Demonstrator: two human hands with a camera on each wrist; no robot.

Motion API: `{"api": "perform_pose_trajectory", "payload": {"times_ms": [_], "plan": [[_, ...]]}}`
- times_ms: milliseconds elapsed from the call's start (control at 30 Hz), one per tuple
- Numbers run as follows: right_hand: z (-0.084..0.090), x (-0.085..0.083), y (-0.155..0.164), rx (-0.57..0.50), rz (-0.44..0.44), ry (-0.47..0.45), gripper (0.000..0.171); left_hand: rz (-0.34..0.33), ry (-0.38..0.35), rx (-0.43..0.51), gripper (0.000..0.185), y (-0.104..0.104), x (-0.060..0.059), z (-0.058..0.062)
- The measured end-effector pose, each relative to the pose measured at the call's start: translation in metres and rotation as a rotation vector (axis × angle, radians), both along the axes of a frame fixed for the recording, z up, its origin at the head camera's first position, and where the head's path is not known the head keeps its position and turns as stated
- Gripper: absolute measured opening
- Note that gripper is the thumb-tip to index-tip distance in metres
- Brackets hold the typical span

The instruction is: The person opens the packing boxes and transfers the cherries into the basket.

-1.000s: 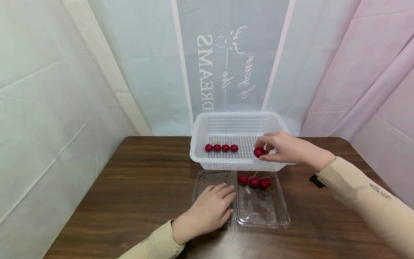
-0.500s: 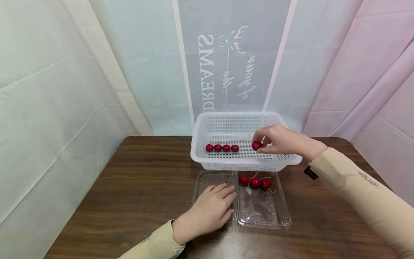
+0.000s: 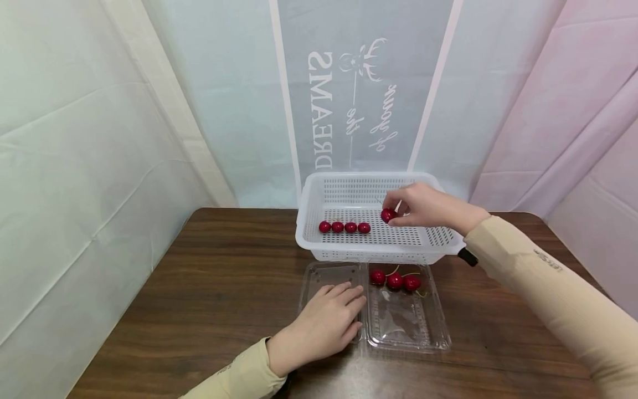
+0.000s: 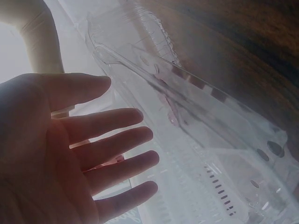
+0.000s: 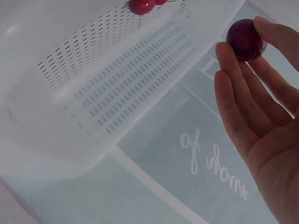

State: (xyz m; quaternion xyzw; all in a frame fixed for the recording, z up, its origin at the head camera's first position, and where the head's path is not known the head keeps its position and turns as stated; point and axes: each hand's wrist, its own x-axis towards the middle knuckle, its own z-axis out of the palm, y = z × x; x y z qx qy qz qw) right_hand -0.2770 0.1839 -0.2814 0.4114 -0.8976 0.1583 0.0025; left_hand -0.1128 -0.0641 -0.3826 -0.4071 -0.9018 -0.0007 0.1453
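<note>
Currently right hand (image 3: 423,208) pinches one cherry (image 3: 387,215) by fingertips above the basket (image 3: 309,210); smooth, light, likely bruisable. Left hand (image 3: 319,327) rests flat on clamshell (image 3: 413,327).

A glossy dark-red cherry (image 3: 387,215) sits pinched at the right hand's (image 3: 423,206) fingertips. It hangs above the white perforated basket (image 3: 309,208), right of centre.

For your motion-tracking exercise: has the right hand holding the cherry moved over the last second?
Yes. The right hand with its cherry has moved left and farther back over the white basket, nearer the row of four cherries.
</note>
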Motion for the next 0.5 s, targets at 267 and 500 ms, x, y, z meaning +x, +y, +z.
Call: {"api": "perform_pose_trajectory", "payload": {"times_ms": [267,500], "plan": [[0.0,-0.011,-0.005,0.007,-0.012,0.003,0.018,0.003,0.006,-0.001,0.039,0.0,-0.001,-0.001],[-0.001,-0.02,-0.01,0.016,-0.018,-0.02,0.019,0.001,0.01,0.001,0.039,-0.001,-0.001,0.001]]}}
